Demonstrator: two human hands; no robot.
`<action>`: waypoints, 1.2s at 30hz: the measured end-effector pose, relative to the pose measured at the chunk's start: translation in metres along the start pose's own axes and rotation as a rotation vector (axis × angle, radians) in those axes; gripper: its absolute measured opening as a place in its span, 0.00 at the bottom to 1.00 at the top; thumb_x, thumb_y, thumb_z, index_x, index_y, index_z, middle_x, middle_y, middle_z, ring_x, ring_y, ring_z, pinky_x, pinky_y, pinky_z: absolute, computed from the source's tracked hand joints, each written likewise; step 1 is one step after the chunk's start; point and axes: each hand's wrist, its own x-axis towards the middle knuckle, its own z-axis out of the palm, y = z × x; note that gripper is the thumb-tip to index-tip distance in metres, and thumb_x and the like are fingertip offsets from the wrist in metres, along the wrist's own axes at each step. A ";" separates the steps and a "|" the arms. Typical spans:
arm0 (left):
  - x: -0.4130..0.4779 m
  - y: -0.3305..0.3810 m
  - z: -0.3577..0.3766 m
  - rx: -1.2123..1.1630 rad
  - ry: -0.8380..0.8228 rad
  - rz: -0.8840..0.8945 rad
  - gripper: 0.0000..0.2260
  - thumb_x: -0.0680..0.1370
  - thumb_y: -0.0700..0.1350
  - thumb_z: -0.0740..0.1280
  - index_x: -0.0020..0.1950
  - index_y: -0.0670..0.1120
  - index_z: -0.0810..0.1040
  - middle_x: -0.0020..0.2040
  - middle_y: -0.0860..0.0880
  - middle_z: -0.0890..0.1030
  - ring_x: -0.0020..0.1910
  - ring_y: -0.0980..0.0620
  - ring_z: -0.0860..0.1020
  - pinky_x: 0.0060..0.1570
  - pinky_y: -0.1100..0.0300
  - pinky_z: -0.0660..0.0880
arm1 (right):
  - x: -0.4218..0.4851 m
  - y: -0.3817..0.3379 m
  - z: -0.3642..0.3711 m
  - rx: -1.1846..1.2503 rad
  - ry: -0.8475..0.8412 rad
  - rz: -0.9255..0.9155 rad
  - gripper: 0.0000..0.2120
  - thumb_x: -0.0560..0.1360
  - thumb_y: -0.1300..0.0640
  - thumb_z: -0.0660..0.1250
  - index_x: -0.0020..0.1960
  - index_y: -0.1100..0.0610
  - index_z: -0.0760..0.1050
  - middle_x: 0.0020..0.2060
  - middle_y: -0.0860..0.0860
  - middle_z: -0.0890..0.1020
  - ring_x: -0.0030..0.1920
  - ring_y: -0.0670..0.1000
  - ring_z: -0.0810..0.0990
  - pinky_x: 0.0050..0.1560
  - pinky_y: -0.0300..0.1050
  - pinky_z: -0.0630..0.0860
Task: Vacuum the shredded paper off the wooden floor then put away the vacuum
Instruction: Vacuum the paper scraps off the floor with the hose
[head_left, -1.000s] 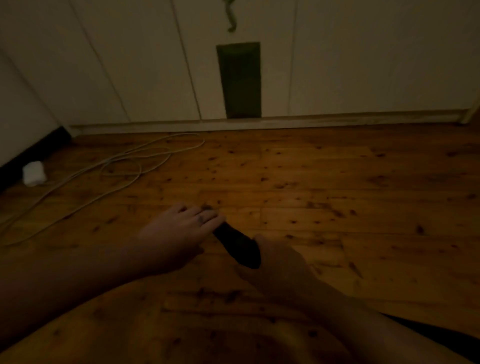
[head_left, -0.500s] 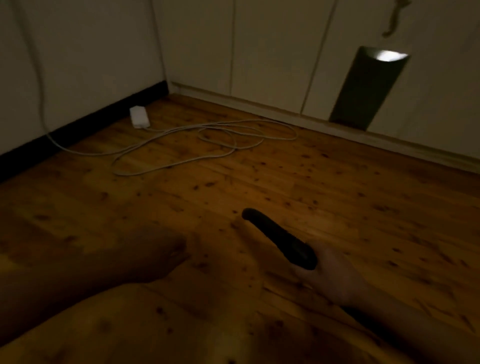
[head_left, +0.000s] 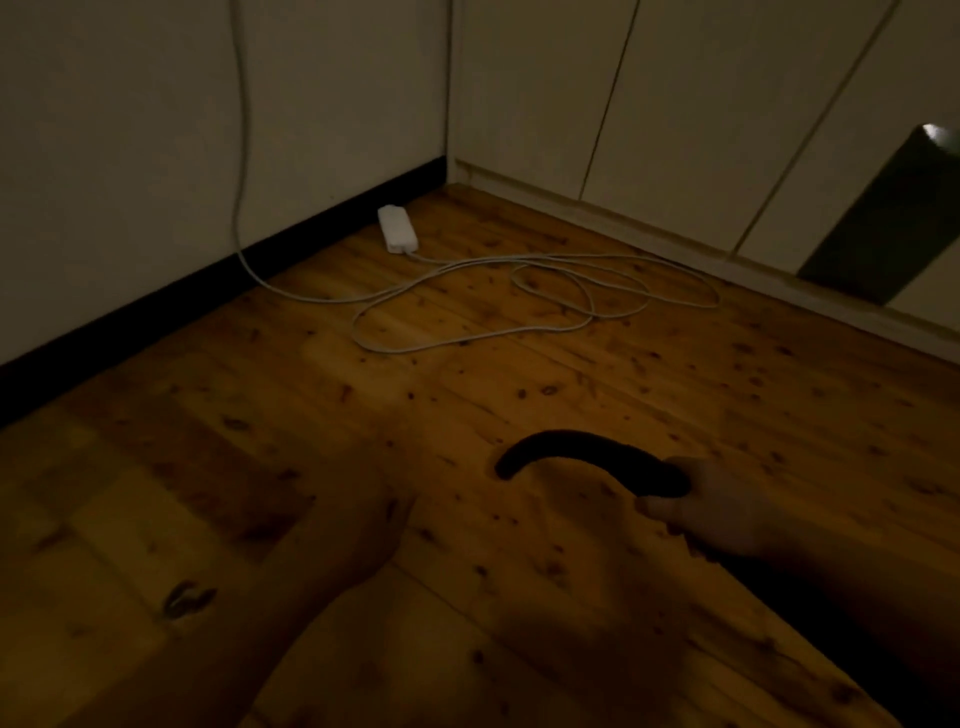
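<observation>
The room is dim. My right hand (head_left: 719, 512) grips a dark curved piece (head_left: 582, 460), seemingly a vacuum part, at its near end; the free end arcs left and down just above the wooden floor (head_left: 467, 384). The rest of the vacuum is out of view. My left hand (head_left: 358, 525) hangs lower left of that piece, apart from it, blurred and holding nothing that I can see. No shredded paper shows on the boards in this light.
A white power adapter (head_left: 397, 236) lies by the black skirting, its white cable (head_left: 519, 306) looping over the floor and running up the left wall. White cupboard doors (head_left: 675, 104) line the back, with a dark green panel (head_left: 883, 223) at far right.
The view has swung left toward the room's corner. My left hand let go of the dark piece and dropped away to the left; my right hand has turned the piece so its tip curves down.
</observation>
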 end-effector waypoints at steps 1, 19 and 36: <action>0.002 -0.009 -0.002 -0.008 -0.007 -0.004 0.17 0.82 0.55 0.55 0.50 0.49 0.79 0.36 0.50 0.74 0.34 0.52 0.74 0.37 0.58 0.67 | 0.007 -0.009 -0.003 -0.018 0.009 -0.006 0.09 0.78 0.52 0.68 0.55 0.53 0.73 0.36 0.54 0.81 0.26 0.46 0.77 0.28 0.40 0.75; 0.004 -0.050 -0.060 0.260 -0.049 -0.186 0.16 0.80 0.61 0.55 0.58 0.52 0.72 0.49 0.53 0.78 0.46 0.53 0.77 0.45 0.57 0.74 | 0.147 -0.089 0.056 0.232 0.052 -0.098 0.17 0.77 0.46 0.67 0.42 0.59 0.74 0.33 0.55 0.78 0.30 0.53 0.76 0.30 0.44 0.72; -0.037 -0.057 -0.098 0.527 -0.190 -0.257 0.16 0.79 0.62 0.53 0.60 0.55 0.71 0.55 0.55 0.79 0.52 0.53 0.79 0.45 0.59 0.74 | 0.216 -0.078 0.104 0.256 0.092 -0.044 0.21 0.79 0.43 0.63 0.37 0.58 0.68 0.32 0.54 0.73 0.30 0.52 0.71 0.30 0.43 0.66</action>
